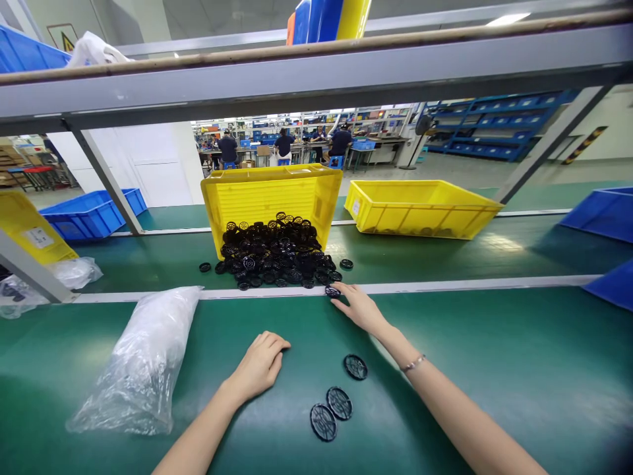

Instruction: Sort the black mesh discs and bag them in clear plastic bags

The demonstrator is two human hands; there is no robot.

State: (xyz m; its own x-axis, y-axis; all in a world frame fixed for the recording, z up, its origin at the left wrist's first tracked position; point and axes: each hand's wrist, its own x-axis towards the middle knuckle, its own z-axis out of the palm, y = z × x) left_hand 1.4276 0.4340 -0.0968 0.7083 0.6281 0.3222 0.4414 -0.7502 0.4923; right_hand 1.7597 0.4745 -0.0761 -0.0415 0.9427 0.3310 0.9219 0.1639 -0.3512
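The right hand point(361, 309) reaches forward with its fingers extended, the fingertips on a black plastic disc point(333, 291) at the far edge of the near green belt point(445, 369); whether they grip it or only touch it, I cannot tell. A beaded bracelet point(413, 363) circles the right wrist. The left hand point(258, 364) rests on the belt, loosely curled around nothing visible; a clear plastic bag point(138, 369) of pale, indistinct contents lies just to its left.

Three more discs lie apart on the belt at lower centre, point(323, 422) two almost touching and a third point(355, 367) just beyond them; each is round and flat, with a dark rim and open, grille-like ribs. Across a white strip, a heap of black discs point(271, 254), too many to count, spills from a tilted yellow crate point(271, 191) on the far belt; two loose discs lie nearby, one on each side point(204, 267).

Farther right sits a second yellow crate point(420, 208); blue crates point(93, 214) stand at both sides; four seated workers point(284, 145) show from behind at the distant benches.
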